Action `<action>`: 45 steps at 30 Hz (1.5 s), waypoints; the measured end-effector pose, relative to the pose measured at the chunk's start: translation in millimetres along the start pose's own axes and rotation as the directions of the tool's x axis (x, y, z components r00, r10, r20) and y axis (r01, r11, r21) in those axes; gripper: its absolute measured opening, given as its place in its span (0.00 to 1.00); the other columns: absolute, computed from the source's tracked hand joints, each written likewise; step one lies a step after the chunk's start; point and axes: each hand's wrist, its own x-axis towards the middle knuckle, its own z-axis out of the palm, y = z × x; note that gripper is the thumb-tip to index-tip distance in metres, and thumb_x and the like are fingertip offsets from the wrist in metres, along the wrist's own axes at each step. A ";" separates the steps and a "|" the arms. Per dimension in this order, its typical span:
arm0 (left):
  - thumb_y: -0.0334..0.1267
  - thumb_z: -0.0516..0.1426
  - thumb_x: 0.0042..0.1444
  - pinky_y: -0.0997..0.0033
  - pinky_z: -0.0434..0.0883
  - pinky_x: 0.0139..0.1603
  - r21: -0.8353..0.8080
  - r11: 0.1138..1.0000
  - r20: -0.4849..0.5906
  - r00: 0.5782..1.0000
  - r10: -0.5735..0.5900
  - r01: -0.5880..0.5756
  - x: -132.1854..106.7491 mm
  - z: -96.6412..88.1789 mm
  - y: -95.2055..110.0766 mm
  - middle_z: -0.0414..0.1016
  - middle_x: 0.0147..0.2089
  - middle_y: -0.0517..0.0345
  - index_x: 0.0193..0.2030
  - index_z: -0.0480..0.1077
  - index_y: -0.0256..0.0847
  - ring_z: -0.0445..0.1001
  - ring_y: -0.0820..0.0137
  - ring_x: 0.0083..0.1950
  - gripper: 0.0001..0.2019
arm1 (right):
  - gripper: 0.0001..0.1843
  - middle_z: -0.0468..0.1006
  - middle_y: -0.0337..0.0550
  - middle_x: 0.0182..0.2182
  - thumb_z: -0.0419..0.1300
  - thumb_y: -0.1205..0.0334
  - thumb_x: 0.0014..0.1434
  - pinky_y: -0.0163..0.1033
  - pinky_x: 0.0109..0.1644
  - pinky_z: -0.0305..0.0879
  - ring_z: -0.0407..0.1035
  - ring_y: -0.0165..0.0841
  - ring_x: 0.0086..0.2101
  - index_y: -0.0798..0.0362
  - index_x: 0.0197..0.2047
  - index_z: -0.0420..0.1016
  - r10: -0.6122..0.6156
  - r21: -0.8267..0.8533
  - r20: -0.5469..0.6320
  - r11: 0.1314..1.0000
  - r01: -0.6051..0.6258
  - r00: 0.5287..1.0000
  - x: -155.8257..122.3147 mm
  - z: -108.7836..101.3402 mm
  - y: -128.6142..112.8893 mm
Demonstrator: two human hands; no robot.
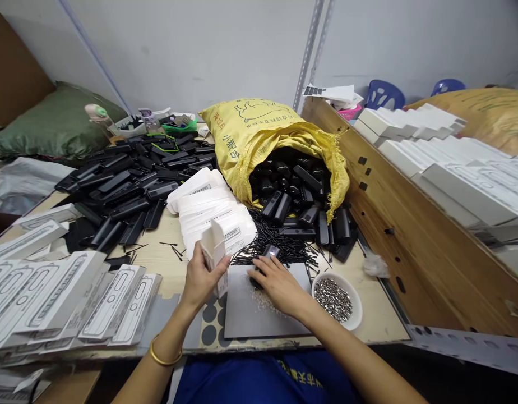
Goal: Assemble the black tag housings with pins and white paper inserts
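Observation:
My left hand (pixel 203 276) is closed around a narrow white cardboard box (pixel 217 247), held upright with its top flap raised. Just right of it, my right hand (pixel 280 283) has its fingers bent over a black oblong device (pixel 271 252), whose shiny end shows past the fingertips. The device is at a grey mat (pixel 259 322) strewn with small pale grains. Behind the box lies a fanned stack of flat white cartons (pixel 208 207). Thin black sticks (pixel 288 247) lie in a heap beyond my right hand.
A yellow woven sack (pixel 250 129) spills black devices at the back. More black devices (pixel 128 174) are piled left. Packed white boxes (pixel 69 292) line the front left. A white bowl (pixel 355 314) of small metal pieces stands right, near a wooden partition (pixel 368 185).

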 end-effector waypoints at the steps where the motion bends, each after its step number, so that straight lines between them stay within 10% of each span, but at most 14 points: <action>1: 0.50 0.59 0.51 0.61 0.70 0.45 0.062 0.997 0.030 0.999 -0.038 0.036 0.3 -0.4 -3.3 0.74 0.41 0.52 0.50 0.63 0.40 0.74 0.59 0.43 0.23 | 0.26 0.70 0.49 0.56 0.53 0.80 0.55 0.56 0.66 0.46 0.58 0.42 0.60 0.47 0.53 0.70 -0.033 -0.061 0.038 0.998 0.035 0.999 -5.6 0.5 4.7; 3: 0.50 0.58 0.52 0.59 0.67 0.51 0.142 0.989 0.096 0.994 -0.057 0.043 -1.0 2.3 -10.6 0.74 0.48 0.48 0.54 0.62 0.40 0.73 0.56 0.49 0.26 | 0.24 0.73 0.48 0.53 0.56 0.79 0.53 0.57 0.66 0.48 0.61 0.43 0.58 0.47 0.50 0.72 -0.054 -0.057 0.039 0.997 0.056 0.998 -10.2 -3.4 12.9; 6: 0.49 0.60 0.49 0.55 0.62 0.58 0.218 0.976 0.189 0.980 -0.068 0.025 -4.1 9.4 -20.1 0.70 0.57 0.45 0.57 0.64 0.40 0.68 0.52 0.57 0.29 | 0.26 0.75 0.46 0.49 0.62 0.73 0.49 0.54 0.61 0.58 0.67 0.43 0.52 0.46 0.51 0.71 0.137 0.254 -0.255 0.965 -0.070 0.957 -5.1 -25.9 16.8; 10: 0.45 0.62 0.46 0.55 0.63 0.57 0.260 0.963 0.342 0.939 -0.027 -0.067 -6.1 18.2 -16.9 0.72 0.54 0.47 0.58 0.66 0.42 0.69 0.53 0.55 0.30 | 0.26 0.77 0.43 0.44 0.57 0.60 0.58 0.48 0.50 0.68 0.73 0.37 0.42 0.44 0.59 0.58 0.536 0.761 -0.503 0.647 0.053 0.678 8.8 -59.9 2.2; 12: 0.42 0.62 0.46 0.56 0.64 0.57 0.228 0.963 0.384 0.922 0.049 -0.146 -6.5 23.3 -8.1 0.72 0.54 0.48 0.59 0.65 0.42 0.70 0.55 0.55 0.31 | 0.25 0.76 0.43 0.43 0.57 0.57 0.59 0.46 0.47 0.69 0.73 0.36 0.41 0.45 0.59 0.57 0.481 0.773 -0.473 0.628 0.087 0.738 15.5 -64.6 -7.7; 16: 0.41 0.61 0.48 0.57 0.65 0.57 0.148 0.979 0.353 0.933 0.077 -0.137 -7.6 28.7 2.9 0.73 0.54 0.49 0.59 0.65 0.40 0.70 0.58 0.55 0.29 | 0.12 0.73 0.45 0.46 0.55 0.55 0.62 0.43 0.50 0.64 0.67 0.37 0.47 0.48 0.46 0.72 0.251 0.465 -0.306 0.881 -0.086 0.918 20.0 -54.2 -6.5; 21: 0.44 0.62 0.49 0.55 0.60 0.63 0.062 0.994 0.234 0.969 0.077 -0.094 -11.5 26.3 -10.4 0.69 0.59 0.48 0.61 0.63 0.41 0.66 0.57 0.61 0.31 | 0.07 0.73 0.47 0.34 0.54 0.64 0.61 0.43 0.45 0.61 0.65 0.39 0.39 0.53 0.34 0.72 0.444 -0.133 -0.264 0.862 -0.488 0.856 5.6 -26.9 31.4; 24: 0.44 0.63 0.49 0.56 0.60 0.64 0.028 0.991 0.209 0.970 0.126 -0.134 -14.0 32.1 -15.9 0.68 0.60 0.48 0.62 0.60 0.42 0.65 0.58 0.62 0.33 | 0.08 0.73 0.49 0.35 0.53 0.71 0.59 0.43 0.44 0.59 0.64 0.41 0.40 0.53 0.31 0.71 0.466 -0.377 -0.169 0.784 -0.493 0.869 -0.1 -11.3 45.1; 31: 0.43 0.64 0.48 0.53 0.60 0.64 0.114 0.983 0.222 0.968 0.116 -0.144 -16.1 50.0 -12.9 0.67 0.61 0.49 0.62 0.60 0.46 0.63 0.56 0.64 0.34 | 0.07 0.71 0.40 0.26 0.55 0.62 0.57 0.39 0.34 0.62 0.66 0.33 0.29 0.51 0.28 0.64 0.494 0.263 -0.348 0.867 -0.423 0.797 6.7 -37.5 42.4; 35: 0.40 0.64 0.48 0.53 0.61 0.63 0.140 0.977 0.240 0.963 0.124 -0.161 -17.0 55.3 -10.5 0.66 0.61 0.49 0.63 0.59 0.47 0.63 0.57 0.64 0.35 | 0.14 0.73 0.35 0.30 0.58 0.55 0.58 0.37 0.30 0.66 0.69 0.30 0.25 0.48 0.45 0.61 0.564 0.773 -0.426 0.634 -0.040 0.707 13.0 -60.0 7.4; 41: 0.36 0.61 0.51 0.54 0.58 0.65 0.082 0.977 0.231 0.957 0.176 -0.199 -18.7 57.5 -7.2 0.60 0.65 0.50 0.66 0.52 0.49 0.59 0.59 0.66 0.36 | 0.05 0.74 0.40 0.31 0.58 0.59 0.59 0.38 0.39 0.64 0.67 0.32 0.34 0.50 0.34 0.74 0.390 0.542 -0.361 0.827 -0.150 0.847 6.0 -49.8 -22.5; 45: 0.36 0.59 0.54 0.58 0.64 0.60 -0.005 0.972 0.283 0.932 0.228 -0.236 -23.3 57.1 -6.1 0.68 0.58 0.50 0.57 0.60 0.46 0.67 0.61 0.59 0.24 | 0.19 0.71 0.43 0.41 0.63 0.57 0.54 0.38 0.41 0.66 0.68 0.34 0.38 0.49 0.49 0.68 0.541 0.669 -0.445 0.730 -0.136 0.714 10.1 -27.7 -13.7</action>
